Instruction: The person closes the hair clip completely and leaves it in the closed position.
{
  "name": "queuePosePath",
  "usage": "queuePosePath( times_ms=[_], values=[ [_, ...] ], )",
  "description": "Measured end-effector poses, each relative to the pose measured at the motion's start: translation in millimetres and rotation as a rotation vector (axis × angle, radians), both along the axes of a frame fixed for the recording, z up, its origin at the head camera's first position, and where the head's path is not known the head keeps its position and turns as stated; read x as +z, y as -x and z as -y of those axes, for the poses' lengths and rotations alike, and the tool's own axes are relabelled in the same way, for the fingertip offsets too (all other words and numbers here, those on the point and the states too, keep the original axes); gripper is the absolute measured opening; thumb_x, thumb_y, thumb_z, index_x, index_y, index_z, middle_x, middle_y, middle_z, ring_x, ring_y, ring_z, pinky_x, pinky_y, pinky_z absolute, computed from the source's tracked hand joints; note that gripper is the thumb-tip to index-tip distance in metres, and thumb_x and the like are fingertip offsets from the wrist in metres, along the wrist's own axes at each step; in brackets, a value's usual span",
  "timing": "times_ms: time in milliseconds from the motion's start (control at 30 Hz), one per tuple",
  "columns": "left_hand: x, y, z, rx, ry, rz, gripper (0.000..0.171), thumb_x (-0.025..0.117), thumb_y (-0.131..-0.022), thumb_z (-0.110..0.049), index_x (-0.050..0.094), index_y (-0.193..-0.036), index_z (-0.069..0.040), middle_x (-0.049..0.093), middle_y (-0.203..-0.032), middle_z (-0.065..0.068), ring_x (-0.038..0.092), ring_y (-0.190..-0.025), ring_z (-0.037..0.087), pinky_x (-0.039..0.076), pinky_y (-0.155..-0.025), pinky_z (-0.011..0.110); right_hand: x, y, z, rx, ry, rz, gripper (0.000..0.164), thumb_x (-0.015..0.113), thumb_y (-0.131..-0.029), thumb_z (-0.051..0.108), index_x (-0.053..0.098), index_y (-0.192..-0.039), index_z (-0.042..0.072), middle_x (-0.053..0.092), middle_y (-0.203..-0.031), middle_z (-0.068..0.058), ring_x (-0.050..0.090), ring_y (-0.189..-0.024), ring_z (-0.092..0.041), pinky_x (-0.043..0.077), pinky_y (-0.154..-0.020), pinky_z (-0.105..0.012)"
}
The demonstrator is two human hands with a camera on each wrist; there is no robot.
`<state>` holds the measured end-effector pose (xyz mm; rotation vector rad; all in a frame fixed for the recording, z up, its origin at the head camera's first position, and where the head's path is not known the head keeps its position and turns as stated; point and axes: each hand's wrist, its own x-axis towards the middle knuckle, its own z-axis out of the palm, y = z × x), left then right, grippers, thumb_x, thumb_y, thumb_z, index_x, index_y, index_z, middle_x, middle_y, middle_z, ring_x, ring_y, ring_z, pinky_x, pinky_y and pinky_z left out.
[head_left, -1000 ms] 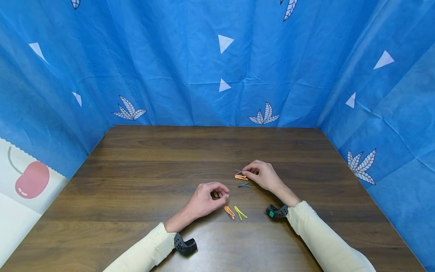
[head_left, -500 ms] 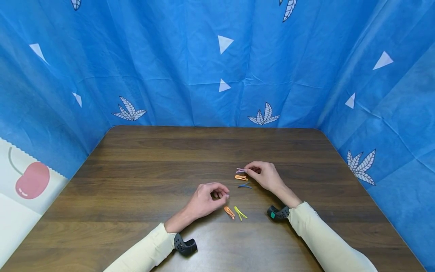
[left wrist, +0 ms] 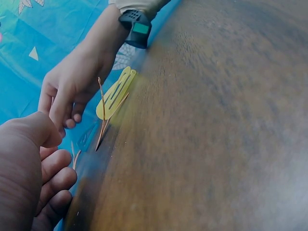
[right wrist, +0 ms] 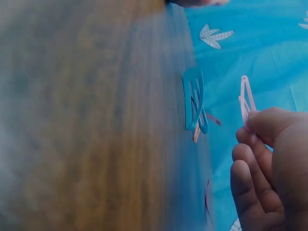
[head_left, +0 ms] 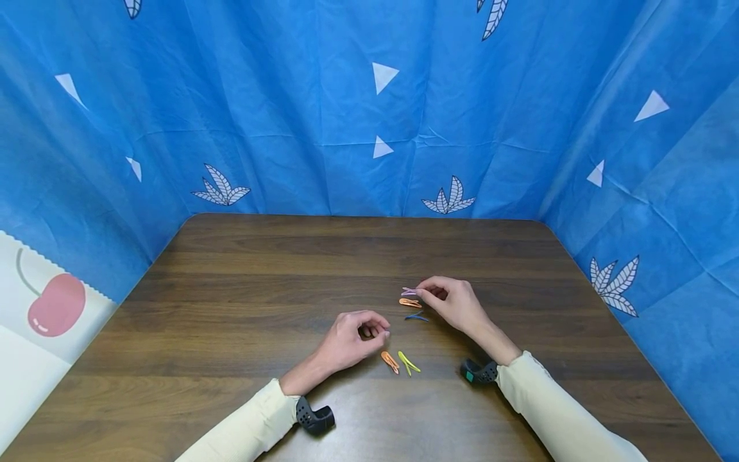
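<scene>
Right grip [head_left: 455, 303] pinches the purple clip [head_left: 408, 291], just beyond an orange clip [head_left: 410, 303]; whether it touches the bench [head_left: 277, 269] is unclear. Left grip [head_left: 352, 337] narrow, loosely curled, near the yellow clip [head_left: 408, 363].

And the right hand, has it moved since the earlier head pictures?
Yes, slightly: judged against the blue clip on the table, the right hand has shifted rightward.
</scene>
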<state>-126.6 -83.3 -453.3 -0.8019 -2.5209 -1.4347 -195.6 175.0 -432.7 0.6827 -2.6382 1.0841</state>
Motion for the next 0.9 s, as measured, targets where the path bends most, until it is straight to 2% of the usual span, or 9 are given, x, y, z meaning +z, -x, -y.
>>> queuePosePath(
  times_ms=[300,600,900],
  values=[
    [0.5,1.5,0,0.002,0.015,-0.006,0.009,0.074,-0.089,-0.009,0.076,-0.097,-0.009,0.071,-0.081,-0.007,0.063,-0.072,0.0,0.055,-0.067,0.021,5.6,-17.3,3,0.084,0.068,0.026,0.006,0.076,-0.095,0.019,0.078,-0.1,0.02,0.07,-0.082,0.009,0.058,-0.064,-0.009,0.051,-0.058,-0.025],
    [1.7,1.7,1,-0.008,-0.008,-0.003,0.01,0.074,-0.089,-0.008,0.075,-0.099,-0.009,0.072,-0.082,-0.006,0.064,-0.073,0.001,0.055,-0.067,0.023,8.7,-32.3,10,0.164,0.11,0.031,0.01,0.08,-0.092,0.017,0.078,-0.1,0.022,0.07,-0.085,0.012,0.059,-0.069,-0.007,0.053,-0.062,-0.024],
    [2.8,0.5,1,-0.008,-0.015,0.01,0.013,0.075,-0.088,-0.008,0.075,-0.102,-0.005,0.073,-0.083,-0.003,0.065,-0.074,0.002,0.056,-0.067,0.022,5.4,-45.1,16,0.174,0.142,0.08,0.007,0.078,-0.093,0.021,0.077,-0.1,0.023,0.071,-0.086,0.013,0.061,-0.07,-0.006,0.054,-0.063,-0.026]
  ],
)
